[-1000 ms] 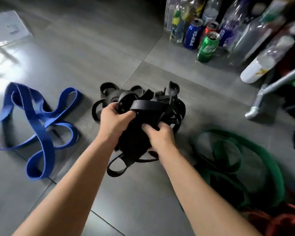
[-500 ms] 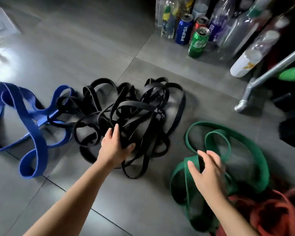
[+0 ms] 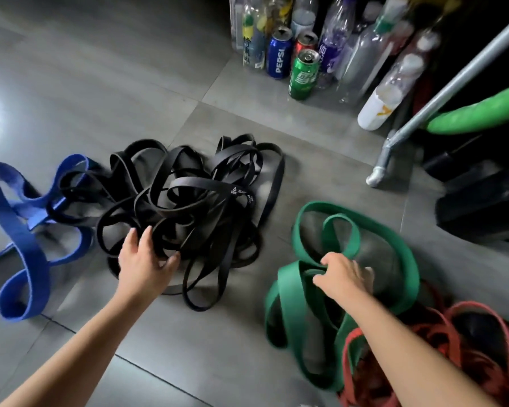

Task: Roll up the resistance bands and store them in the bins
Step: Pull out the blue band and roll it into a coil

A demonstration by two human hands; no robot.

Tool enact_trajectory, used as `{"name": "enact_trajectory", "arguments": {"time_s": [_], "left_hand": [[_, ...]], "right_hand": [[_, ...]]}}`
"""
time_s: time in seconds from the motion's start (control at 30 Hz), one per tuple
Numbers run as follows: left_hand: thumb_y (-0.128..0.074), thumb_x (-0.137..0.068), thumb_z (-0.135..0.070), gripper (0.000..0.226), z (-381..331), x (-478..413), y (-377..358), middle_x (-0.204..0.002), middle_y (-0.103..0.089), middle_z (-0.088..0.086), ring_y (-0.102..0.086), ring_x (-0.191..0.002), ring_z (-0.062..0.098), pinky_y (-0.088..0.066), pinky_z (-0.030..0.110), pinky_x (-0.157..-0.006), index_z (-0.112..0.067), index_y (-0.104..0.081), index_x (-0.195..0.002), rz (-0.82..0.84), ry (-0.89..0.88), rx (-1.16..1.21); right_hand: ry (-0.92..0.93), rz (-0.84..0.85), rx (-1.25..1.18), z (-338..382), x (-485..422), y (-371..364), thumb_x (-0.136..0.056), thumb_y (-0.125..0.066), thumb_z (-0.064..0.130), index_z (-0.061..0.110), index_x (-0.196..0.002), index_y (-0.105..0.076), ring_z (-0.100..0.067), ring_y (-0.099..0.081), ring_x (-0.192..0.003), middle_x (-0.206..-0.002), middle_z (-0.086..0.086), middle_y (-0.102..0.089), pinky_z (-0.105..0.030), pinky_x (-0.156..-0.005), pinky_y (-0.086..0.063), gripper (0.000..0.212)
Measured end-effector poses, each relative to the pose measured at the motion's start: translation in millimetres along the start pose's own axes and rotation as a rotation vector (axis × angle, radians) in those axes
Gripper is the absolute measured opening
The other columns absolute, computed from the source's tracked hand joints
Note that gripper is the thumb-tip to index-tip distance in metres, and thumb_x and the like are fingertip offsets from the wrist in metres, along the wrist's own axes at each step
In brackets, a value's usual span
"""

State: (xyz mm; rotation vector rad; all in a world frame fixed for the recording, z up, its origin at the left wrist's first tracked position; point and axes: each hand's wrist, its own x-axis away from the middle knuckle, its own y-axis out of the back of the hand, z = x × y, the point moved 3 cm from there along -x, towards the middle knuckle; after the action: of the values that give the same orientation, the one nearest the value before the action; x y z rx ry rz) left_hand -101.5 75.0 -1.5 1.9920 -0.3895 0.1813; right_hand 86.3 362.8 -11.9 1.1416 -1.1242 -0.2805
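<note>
The black bands (image 3: 194, 207) lie in a tangle on the floor (image 3: 100, 83). Right of them the green band (image 3: 394, 248) sprawls unrolled, and a blue band (image 3: 21, 230) lies to their left. The step in hand looks like choosing a band: nothing is rolled yet. Next, one loop likely needs lifting free and flattening. The left hand (image 3: 143, 265) rests on the tangle's near edge, fingers (image 3: 134, 242) spread and relaxed, touching loops. The right hand (image 3: 346, 277) curls its fingers round a green fold, gripping it.

Black bands (image 3: 188, 207): smooth rubber, slight sheen. Blue band (image 3: 21, 236) and green band (image 3: 400, 254): matt rubber. Floor (image 3: 106, 83): glossy grey tile; pole (image 3: 441, 92): dull metal.
</note>
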Motion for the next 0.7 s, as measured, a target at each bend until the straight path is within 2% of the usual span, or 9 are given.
{"name": "enact_trajectory", "arguments": {"time_s": [0.1,0.2,0.27,0.37,0.43,0.5,0.57,0.6,0.7], "left_hand": [[-0.072,-0.079,-0.028,0.082,34,-7,21,-0.152,-0.017,0.023,-0.013,-0.14,0.038,-0.018,0.044,-0.112,-0.008,-0.028,-0.145,-0.009,0.096,-0.085],[-0.073,-0.077,-0.026,0.081,58,-17,43,-0.149,-0.02,0.021,-0.021,-0.135,0.042,-0.027,0.048,-0.107,-0.012,-0.028,-0.143,-0.044,0.17,-0.131],[-0.073,-0.076,-0.028,0.084,76,-24,54,-0.15,-0.019,0.018,-0.021,-0.135,0.041,-0.028,0.049,-0.107,-0.014,-0.025,-0.144,-0.048,0.225,-0.143],[-0.072,-0.075,-0.032,0.079,109,-34,62,-0.137,-0.033,0.016,-0.031,-0.128,0.038,-0.034,0.047,-0.102,-0.009,-0.029,-0.138,-0.043,0.29,-0.18],[-0.069,-0.075,-0.028,0.065,130,-39,67,-0.125,-0.041,0.016,-0.039,-0.121,0.037,-0.038,0.047,-0.096,-0.006,-0.036,-0.125,-0.056,0.342,-0.182],[-0.069,-0.074,-0.025,0.057,150,-41,71,-0.119,-0.043,0.016,-0.044,-0.116,0.037,-0.041,0.046,-0.09,-0.006,-0.037,-0.116,-0.081,0.405,-0.166],[-0.07,-0.073,-0.027,0.063,165,-36,73,-0.119,-0.042,0.015,-0.046,-0.114,0.038,-0.042,0.046,-0.089,-0.006,-0.034,-0.12,-0.117,0.483,-0.116],[-0.07,-0.073,-0.027,0.064,172,-32,72,-0.118,-0.046,0.016,-0.049,-0.111,0.039,-0.043,0.045,-0.088,-0.005,-0.034,-0.122,-0.126,0.524,-0.067],[-0.059,-0.082,-0.018,0.039,183,-13,62,-0.106,-0.061,0.02,-0.059,-0.096,0.038,-0.044,0.038,-0.077,-0.001,-0.042,-0.112,-0.046,0.544,-0.022]], "right_hand": [[0.023,-0.157,-0.185,-2,1,4,-0.08,-0.062,0.023,0.034,-0.123,-0.053,-0.025,-0.054,-0.115,-0.124,-0.001,-0.06,-0.037,-0.099,-0.04,0.045],[0.018,-0.142,-0.174,4,16,-1,-0.083,-0.06,0.027,0.033,-0.142,-0.032,-0.032,-0.045,-0.121,-0.134,-0.01,-0.047,-0.039,-0.1,-0.035,0.065],[-0.01,-0.123,-0.152,14,25,-9,-0.081,-0.061,0.033,0.03,-0.144,-0.028,-0.035,-0.042,-0.123,-0.139,-0.014,-0.041,-0.041,-0.101,-0.033,0.071],[0.037,-0.218,-0.293,31,34,-21,-0.078,-0.065,0.035,0.022,-0.138,-0.043,-0.038,-0.037,-0.126,-0.143,-0.016,-0.036,-0.046,-0.103,-0.031,0.065],[0.124,-0.315,-0.457,42,41,-27,-0.074,-0.06,0.036,0.014,-0.128,-0.054,-0.039,-0.036,-0.126,-0.139,-0.019,-0.04,-0.047,-0.103,-0.03,0.058],[0.177,-0.359,-0.515,51,47,-36,-0.074,-0.064,0.029,0.008,-0.122,-0.059,-0.039,-0.037,-0.126,-0.136,-0.022,-0.042,-0.046,-0.104,-0.028,0.053],[0.176,-0.353,-0.494,55,51,-48,-0.075,-0.073,0.013,0.004,-0.12,-0.06,-0.04,-0.037,-0.126,-0.134,-0.026,-0.043,-0.047,-0.105,-0.027,0.048],[0.186,-0.348,-0.488,58,53,-53,-0.075,-0.074,0.012,0.003,-0.119,-0.061,-0.041,-0.037,-0.125,-0.133,-0.027,-0.044,-0.047,-0.105,-0.027,0.047],[0.225,-0.299,-0.494,66,67,-60,-0.07,-0.058,0.029,0.005,-0.113,-0.065,-0.04,-0.043,-0.121,-0.13,-0.024,-0.049,-0.042,-0.101,-0.031,0.05]]}}
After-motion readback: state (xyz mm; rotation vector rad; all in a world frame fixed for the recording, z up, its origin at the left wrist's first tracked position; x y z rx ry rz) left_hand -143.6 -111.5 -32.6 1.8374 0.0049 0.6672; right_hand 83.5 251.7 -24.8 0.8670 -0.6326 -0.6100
